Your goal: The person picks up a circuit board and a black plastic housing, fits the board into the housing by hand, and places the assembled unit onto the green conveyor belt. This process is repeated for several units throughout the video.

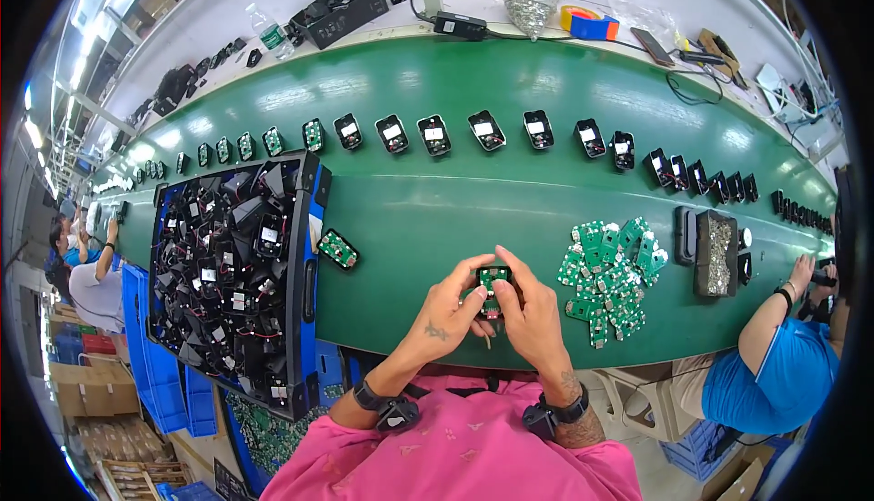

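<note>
Both hands are meeting at the near edge of the green belt (437, 201), pinching one small black casing with a green circuit board (492, 279) set in its open face: the left hand (448, 312) is gripping its left side and the right hand (530, 314) is closing around its right side, thumb over the top. The piece is sitting upright between the fingertips, equally close to each hand. The heap of loose green boards (612, 278) is lying just right, nearer the right hand.

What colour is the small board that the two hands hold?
Green. The small board shows best in the head view.
</note>
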A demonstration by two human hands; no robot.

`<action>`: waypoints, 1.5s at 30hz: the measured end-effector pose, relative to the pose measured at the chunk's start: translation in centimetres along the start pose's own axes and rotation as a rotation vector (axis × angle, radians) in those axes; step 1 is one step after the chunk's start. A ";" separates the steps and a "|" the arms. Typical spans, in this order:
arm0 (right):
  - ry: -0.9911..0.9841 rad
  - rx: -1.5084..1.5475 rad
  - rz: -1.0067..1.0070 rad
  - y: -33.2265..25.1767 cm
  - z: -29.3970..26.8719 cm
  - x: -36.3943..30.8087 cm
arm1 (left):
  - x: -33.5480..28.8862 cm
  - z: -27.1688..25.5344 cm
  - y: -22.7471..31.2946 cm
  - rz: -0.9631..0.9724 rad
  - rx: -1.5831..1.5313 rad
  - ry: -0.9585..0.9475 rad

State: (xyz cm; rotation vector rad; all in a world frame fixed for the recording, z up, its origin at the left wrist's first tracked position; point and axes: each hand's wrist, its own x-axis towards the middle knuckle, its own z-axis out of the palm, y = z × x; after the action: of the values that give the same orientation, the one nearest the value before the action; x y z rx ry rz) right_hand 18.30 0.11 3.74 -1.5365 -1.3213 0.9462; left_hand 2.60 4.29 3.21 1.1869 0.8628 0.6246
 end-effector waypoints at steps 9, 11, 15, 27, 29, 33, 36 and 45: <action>0.045 0.105 -0.108 0.5 4.1 2.6 | 0.1 -2.5 0.6 0.136 0.182 0.202; -0.038 0.073 -0.047 -0.8 4.8 4.6 | 0.5 -5.2 1.4 0.184 0.219 0.267; -0.092 -0.375 -0.439 -1.3 6.6 11.9 | -0.4 -9.8 4.2 0.275 0.188 0.584; -0.482 -1.108 -0.750 -1.4 14.6 32.1 | -9.0 -13.5 6.9 0.299 0.081 0.687; -0.462 -1.029 -0.651 -4.2 14.7 31.3 | -10.6 -13.2 6.1 0.287 0.062 0.717; -0.437 -0.960 -0.672 -4.3 18.2 33.0 | -10.6 -12.2 5.1 0.255 -0.028 0.649; -0.417 -0.935 -0.660 -4.0 20.6 31.7 | -11.1 -11.8 5.0 0.226 -0.017 0.640; -0.148 -0.755 -0.653 -2.4 19.9 29.9 | -11.8 -12.3 5.2 0.225 -0.038 0.689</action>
State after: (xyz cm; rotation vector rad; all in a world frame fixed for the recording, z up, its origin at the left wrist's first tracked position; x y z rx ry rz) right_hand 3.27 32.48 -0.72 -1.3843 -2.2630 0.1312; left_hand -14.00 2.74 9.38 1.0466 1.2895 1.2696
